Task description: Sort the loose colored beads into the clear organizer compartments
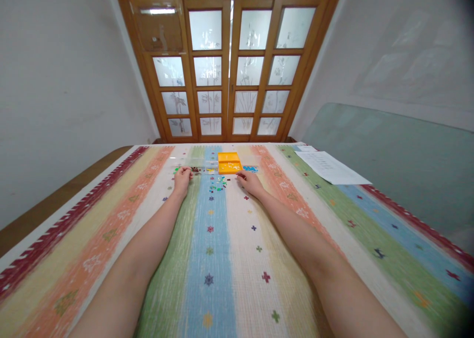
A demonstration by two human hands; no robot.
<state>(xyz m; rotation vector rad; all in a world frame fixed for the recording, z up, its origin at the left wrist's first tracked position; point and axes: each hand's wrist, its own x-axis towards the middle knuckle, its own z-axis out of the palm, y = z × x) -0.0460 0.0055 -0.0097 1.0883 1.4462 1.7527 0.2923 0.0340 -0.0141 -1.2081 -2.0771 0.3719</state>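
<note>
My left hand (181,181) is closed in a pinch at the near edge of a clear tray, beside small brown pieces (196,170) and green pieces (177,170). Whatever its fingertips hold is too small to make out. An open yellow box (229,156) with pale bits inside stands between the hands. My right hand (250,182) rests by the box's near right corner, fingers bent together; what they hold, if anything, cannot be told. Just beyond it lie blue pieces (251,169). Loose green and mixed pieces (218,184) are scattered on the cloth between both hands.
A few yellow pieces (210,170) sit left of the box. The striped tablecloth (211,298) covers the table. Printed paper sheets (331,167) lie at the right. A pale green panel (392,165) borders the right side, and wooden glazed doors (229,96) stand beyond the far edge.
</note>
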